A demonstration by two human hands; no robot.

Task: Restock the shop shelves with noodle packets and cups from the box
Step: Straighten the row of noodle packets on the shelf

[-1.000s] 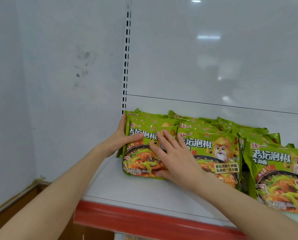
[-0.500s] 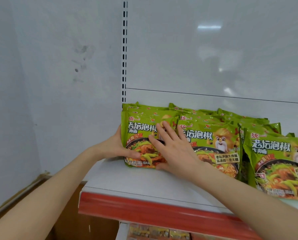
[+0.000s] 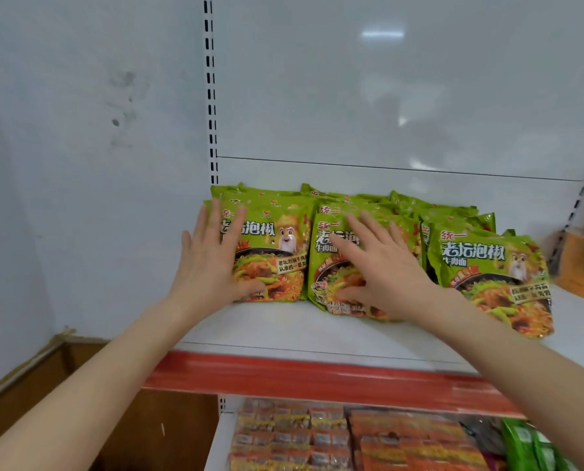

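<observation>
**Pressing the packet fronts flat**

The white shelf [image 3: 266, 329] carries three rows of green beef-noodle packets [image 3: 487, 266], running right from the slotted upright [image 3: 210, 96]. The left hand [image 3: 209, 266] lies on the row nearest that upright, the right hand [image 3: 382, 266] on the next; all fingers straight and spread, gripping nothing, probably to push the leaning fronts back evenly

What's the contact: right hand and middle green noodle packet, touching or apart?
Touching. Head view: right hand lies flat, fingers spread, on the front of the middle green noodle packet, thumb on its lower part.
</observation>
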